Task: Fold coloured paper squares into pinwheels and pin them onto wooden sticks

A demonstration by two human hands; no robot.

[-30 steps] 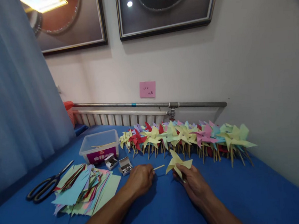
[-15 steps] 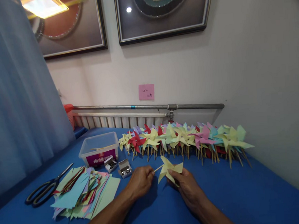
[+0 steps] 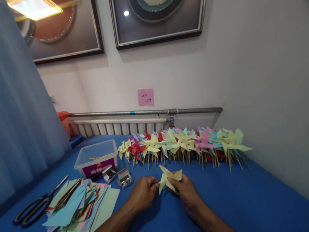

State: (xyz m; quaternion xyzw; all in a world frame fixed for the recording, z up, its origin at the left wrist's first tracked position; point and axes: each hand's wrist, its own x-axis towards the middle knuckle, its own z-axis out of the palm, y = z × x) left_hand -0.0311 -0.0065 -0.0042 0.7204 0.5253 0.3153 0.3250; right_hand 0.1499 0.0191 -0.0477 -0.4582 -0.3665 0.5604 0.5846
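My right hand (image 3: pixel 187 193) pinches a pale yellow paper pinwheel (image 3: pixel 169 177) just above the blue table (image 3: pixel 259 197). My left hand (image 3: pixel 144 192) is closed right beside the pinwheel's left edge, fingertips meeting it; the thin wooden stick it held earlier is hidden by the fingers and the paper. Behind both hands runs a long row of finished pinwheels (image 3: pixel 184 142) in yellow, red, pink, green and blue, each on a wooden stick.
A stack of coloured paper squares (image 3: pixel 81 205) lies at the left, with black scissors (image 3: pixel 35 207) beside it. A clear plastic tub (image 3: pixel 96 158) holds sticks, and two small open boxes of pins (image 3: pixel 124 178) sit near it. A radiator and pipe (image 3: pixel 143 112) line the wall.
My two hands have come together: the stick in my left hand has gone in behind the yellow pinwheel, which moved left and closer. The camera has shifted slightly right.
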